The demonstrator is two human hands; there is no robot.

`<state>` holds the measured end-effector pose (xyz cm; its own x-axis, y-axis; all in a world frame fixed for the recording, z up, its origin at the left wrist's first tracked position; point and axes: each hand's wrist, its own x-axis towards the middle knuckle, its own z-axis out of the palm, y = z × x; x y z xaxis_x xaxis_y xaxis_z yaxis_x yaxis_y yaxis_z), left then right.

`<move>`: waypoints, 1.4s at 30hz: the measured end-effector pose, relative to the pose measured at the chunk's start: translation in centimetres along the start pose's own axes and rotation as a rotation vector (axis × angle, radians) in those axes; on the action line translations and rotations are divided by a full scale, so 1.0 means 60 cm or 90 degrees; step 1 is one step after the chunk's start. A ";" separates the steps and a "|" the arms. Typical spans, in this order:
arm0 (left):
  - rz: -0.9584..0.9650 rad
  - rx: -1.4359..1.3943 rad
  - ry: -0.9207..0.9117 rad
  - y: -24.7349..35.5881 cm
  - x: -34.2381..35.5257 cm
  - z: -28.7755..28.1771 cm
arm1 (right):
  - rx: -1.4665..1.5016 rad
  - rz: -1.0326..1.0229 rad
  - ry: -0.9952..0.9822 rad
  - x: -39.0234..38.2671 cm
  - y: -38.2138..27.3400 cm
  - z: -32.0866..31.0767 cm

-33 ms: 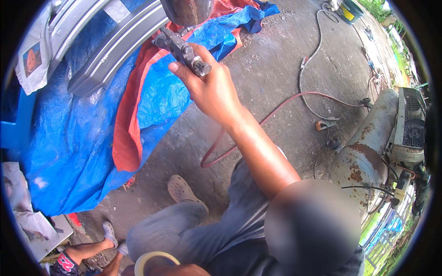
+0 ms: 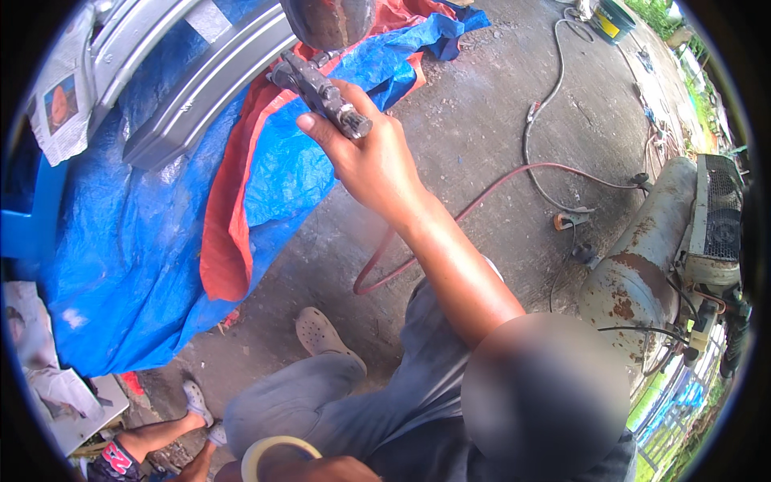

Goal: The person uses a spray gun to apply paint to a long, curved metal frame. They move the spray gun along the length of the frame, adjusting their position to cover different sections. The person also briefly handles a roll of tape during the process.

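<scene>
My right hand [image 2: 377, 165] is wrapped round a dark, stained spray gun [image 2: 321, 92] with a metal cup [image 2: 331, 20] on top, partly cut off by the upper edge. The gun points at long curved grey-painted pieces [image 2: 213, 92] with raised ridges, lying on a blue tarp [image 2: 120, 281]. At the lower edge, my left hand [image 2: 345, 469] shows only in part, its fingers hidden. Against it is a pale yellow tape roll [image 2: 250, 459]; I cannot tell whether it is held or worn round the arm.
A reddish hose [image 2: 490, 193] crosses the concrete floor [image 2: 474, 104] behind my forearm. To the right stands a rusty air tank [image 2: 626, 281] with a caged compressor part [image 2: 719, 209]. A bucket [image 2: 612, 22] sits far right. Another person's legs [image 2: 152, 436] show lower left.
</scene>
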<state>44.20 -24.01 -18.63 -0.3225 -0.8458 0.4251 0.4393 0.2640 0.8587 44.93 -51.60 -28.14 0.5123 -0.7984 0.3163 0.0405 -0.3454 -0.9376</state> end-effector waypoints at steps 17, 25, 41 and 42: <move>-0.068 0.718 0.234 -0.045 0.009 -0.021 | 0.203 -0.152 -0.052 -0.011 -0.081 0.297; -0.087 0.899 0.225 -0.040 -0.013 -0.023 | 0.213 -0.185 -0.031 0.009 -0.070 0.391; -0.134 0.958 0.162 -0.049 -0.016 -0.045 | 0.098 -0.163 0.028 0.053 -0.057 0.265; -0.136 0.966 0.145 -0.054 -0.015 -0.050 | 0.093 -0.165 0.054 0.065 -0.055 0.240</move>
<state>45.57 -25.50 -22.68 -0.0747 -0.9408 0.3307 -0.8759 0.2204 0.4292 59.14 -46.49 -25.91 0.3953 -0.7334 0.5531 0.2866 -0.4736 -0.8328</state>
